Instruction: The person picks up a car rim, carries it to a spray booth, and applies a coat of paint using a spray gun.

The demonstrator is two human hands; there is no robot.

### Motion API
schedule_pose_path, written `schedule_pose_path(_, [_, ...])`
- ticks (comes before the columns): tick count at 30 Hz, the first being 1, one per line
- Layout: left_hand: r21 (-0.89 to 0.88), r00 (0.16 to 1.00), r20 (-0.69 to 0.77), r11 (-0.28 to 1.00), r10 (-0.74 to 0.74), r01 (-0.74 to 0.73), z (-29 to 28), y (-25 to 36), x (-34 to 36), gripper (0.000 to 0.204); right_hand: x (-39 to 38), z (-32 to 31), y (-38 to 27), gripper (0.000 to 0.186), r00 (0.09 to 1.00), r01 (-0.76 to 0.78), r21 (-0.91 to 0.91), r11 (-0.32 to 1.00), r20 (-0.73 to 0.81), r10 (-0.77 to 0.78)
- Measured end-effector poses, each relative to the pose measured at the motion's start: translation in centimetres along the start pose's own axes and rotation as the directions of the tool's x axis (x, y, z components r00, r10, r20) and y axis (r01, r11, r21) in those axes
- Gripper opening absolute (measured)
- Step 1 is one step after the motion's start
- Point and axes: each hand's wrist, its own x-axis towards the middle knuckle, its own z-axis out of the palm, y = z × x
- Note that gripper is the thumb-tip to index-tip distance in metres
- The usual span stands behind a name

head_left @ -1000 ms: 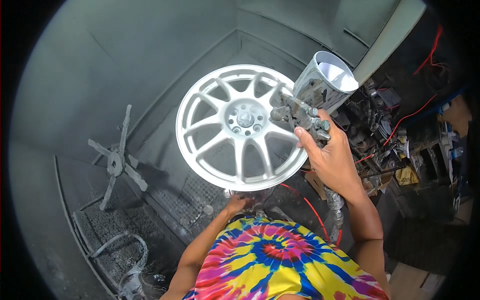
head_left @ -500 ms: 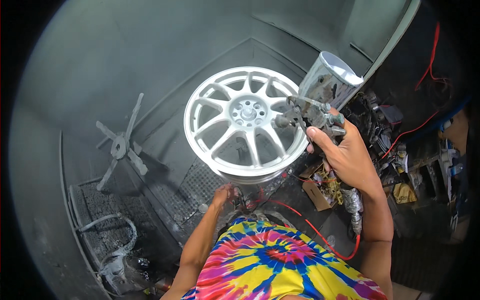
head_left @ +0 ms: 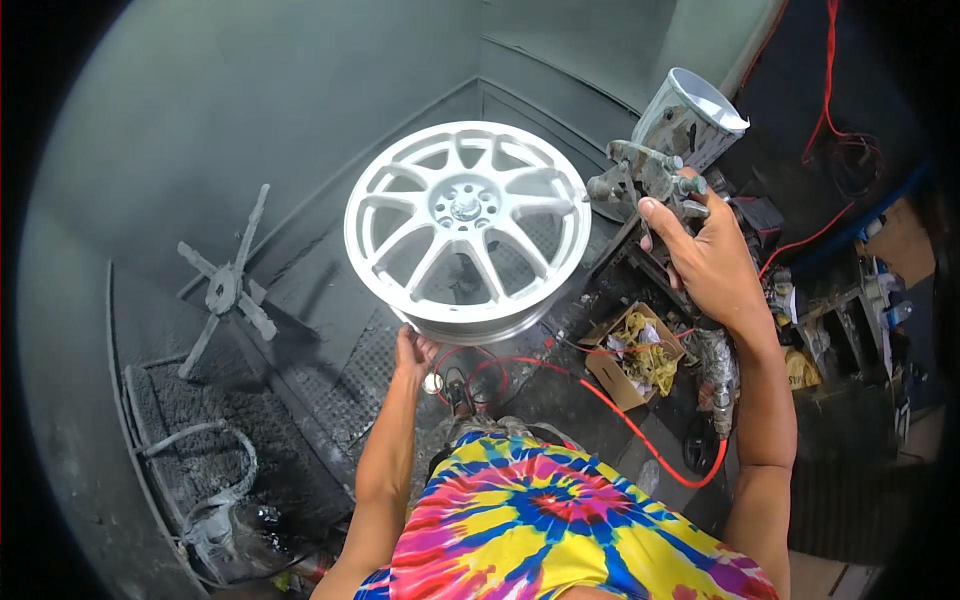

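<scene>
A white multi-spoke car wheel [head_left: 485, 268] faces up in front of me; what supports it is hidden. My left hand [head_left: 415, 350] is at its near left edge, thumb up by the rim and fingers apart below it. It appears to touch the rim, but I cannot tell whether it grips. My right hand [head_left: 708, 245] is closed around a paint-spattered spray gun [head_left: 640, 180], its nozzle pointing left at the wheel's right edge. On top of the gun sits a large pale paint cup [head_left: 690, 120] with white paint. A red air hose [head_left: 620, 418] runs from the wrapped fitting [head_left: 715, 385] below my right hand.
A grey cross-shaped stand [head_left: 223, 290] is at the left, above a dusty filter panel [head_left: 215, 385]. A cardboard box [head_left: 610, 375] with crumpled paper lies on the floor at right. Cluttered shelves [head_left: 840, 335] line the right side. Grey walls [head_left: 300, 100] enclose the far side.
My left hand has moved up and left to the wheel's near edge. The spray gun has shifted up and right, away from the wheel's middle. The whole view has shifted slightly.
</scene>
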Motion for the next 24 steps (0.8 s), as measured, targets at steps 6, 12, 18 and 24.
schedule_pose_path(6, [-0.041,0.985,0.082,0.987,-0.15,0.154,6.9,-6.8,-3.0,0.069,-3.8,-1.7,1.8,0.032,0.99,-0.144,0.186,0.972,0.017,0.143])
schedule_pose_path(12, [-0.238,0.989,0.05,0.96,-0.137,0.145,15.0,-13.0,-6.2,0.069,-7.5,-1.1,4.3,0.037,0.972,-0.182,0.249,0.951,-0.101,0.213])
schedule_pose_path(18, [-0.23,0.993,0.025,0.966,-0.111,0.114,14.0,-13.6,-4.9,0.073,-8.1,0.2,5.4,0.035,0.963,-0.224,0.27,0.936,-0.087,0.255])
schedule_pose_path(24, [0.086,0.977,0.157,0.988,-0.142,0.13,5.2,-6.7,-1.9,0.074,-8.8,1.1,4.4,0.039,0.936,-0.342,0.362,0.867,0.049,0.349])
